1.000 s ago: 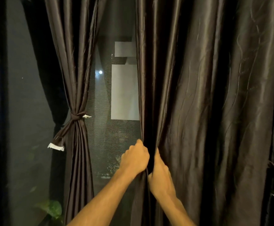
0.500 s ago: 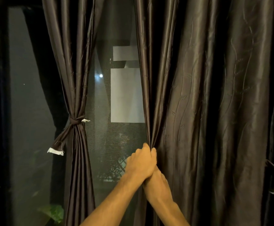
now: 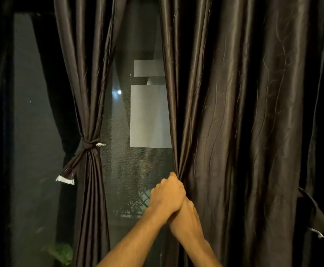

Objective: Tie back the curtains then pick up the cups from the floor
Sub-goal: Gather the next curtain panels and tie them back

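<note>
A dark brown satin curtain (image 3: 244, 112) hangs loose over the right half of the window. My left hand (image 3: 167, 195) grips its left edge in a fist at about waist height. My right hand (image 3: 186, 216) lies just below and behind the left, its fingers hidden in the folds of the same curtain. The left curtain (image 3: 87, 93) is gathered and bound by a knotted fabric tie (image 3: 88, 146) with white-edged ends. A second tie-back strip (image 3: 311, 209) hangs at the right edge. No cups are in view.
Between the curtains a dark window pane (image 3: 138, 170) shows pale rectangles and a small light. A green plant (image 3: 60, 253) sits low at the left. The floor is out of view.
Both hands have slid rightward, pulling the right curtain's edge with them and widening the gap. The left hand now overlaps the right hand.
</note>
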{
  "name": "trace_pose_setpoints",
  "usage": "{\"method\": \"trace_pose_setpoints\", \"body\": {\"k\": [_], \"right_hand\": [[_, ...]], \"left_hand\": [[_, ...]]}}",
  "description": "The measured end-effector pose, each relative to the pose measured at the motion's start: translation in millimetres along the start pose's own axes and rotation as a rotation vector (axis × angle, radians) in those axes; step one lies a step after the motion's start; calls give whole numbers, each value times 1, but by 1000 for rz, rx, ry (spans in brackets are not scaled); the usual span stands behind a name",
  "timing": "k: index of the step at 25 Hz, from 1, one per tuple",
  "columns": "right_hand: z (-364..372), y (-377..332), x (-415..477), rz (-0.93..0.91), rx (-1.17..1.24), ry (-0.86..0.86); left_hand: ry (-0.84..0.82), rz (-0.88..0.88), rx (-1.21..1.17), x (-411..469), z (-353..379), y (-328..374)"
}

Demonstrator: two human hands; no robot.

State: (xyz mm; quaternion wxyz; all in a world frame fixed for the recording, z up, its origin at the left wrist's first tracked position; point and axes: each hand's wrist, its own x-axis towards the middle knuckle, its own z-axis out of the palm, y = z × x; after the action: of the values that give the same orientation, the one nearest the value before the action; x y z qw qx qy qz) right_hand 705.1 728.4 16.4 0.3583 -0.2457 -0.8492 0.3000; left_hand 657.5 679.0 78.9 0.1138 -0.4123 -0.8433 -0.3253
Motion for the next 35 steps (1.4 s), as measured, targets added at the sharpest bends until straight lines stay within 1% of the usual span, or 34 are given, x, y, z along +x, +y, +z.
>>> {"method": "trace_pose_setpoints", "body": {"k": [5, 8, 11, 13, 16, 18, 19, 20, 22, 23, 24, 25, 26, 27, 28, 29, 30, 32, 35], "right_hand": [[3, 2, 0, 27, -63, -60], [0, 6, -1, 15, -114, -28], [-4, 11, 0, -3, -193, 5], [-12, 11, 1, -34, -161, -26], [-33, 16, 8, -121, -126, -135], [-53, 23, 12, -165, -135, -120], [-63, 29, 14, -184, -159, -58], [-72, 34, 15, -204, -192, 43], [-85, 45, 14, -226, -186, 329], [-91, 49, 14, -210, -165, 499], [-96, 52, 17, -155, -161, 651], [-101, 55, 20, -69, -135, 720], [-105, 55, 22, 36, -67, 674], [-106, 54, 24, 121, 28, 565], [-106, 55, 24, 178, 89, 429], [-103, 55, 23, 187, 81, 315], [-99, 55, 21, 148, 15, 259], [-89, 49, 12, 13, -91, 229], [-64, 33, 3, -108, -38, 112]], "left_hand": [[72, -48, 30, -2, 2, 4], [96, -53, 53, -1, 7, 10], [74, -46, 68, 2, 10, 14], [62, -40, 55, 2, 10, 13], [62, -44, 47, 2, 9, 13], [54, -50, 50, 2, 9, 15], [46, -53, 53, 2, 8, 16], [38, -53, 53, 1, 7, 17], [19, -50, 41, 1, 6, 16], [12, -46, 30, 1, 6, 15], [7, -41, 20, 1, 6, 15], [4, -43, 11, 1, 6, 16], [3, -48, 4, 0, 7, 16], [4, -56, -4, -1, 7, 18], [6, -62, -12, -1, 9, 19], [6, -67, -21, -2, 10, 21], [7, -67, -28, -3, 12, 23], [8, -67, -42, -3, 15, 28], [-3, -79, -95, 0, 21, 38]]}}
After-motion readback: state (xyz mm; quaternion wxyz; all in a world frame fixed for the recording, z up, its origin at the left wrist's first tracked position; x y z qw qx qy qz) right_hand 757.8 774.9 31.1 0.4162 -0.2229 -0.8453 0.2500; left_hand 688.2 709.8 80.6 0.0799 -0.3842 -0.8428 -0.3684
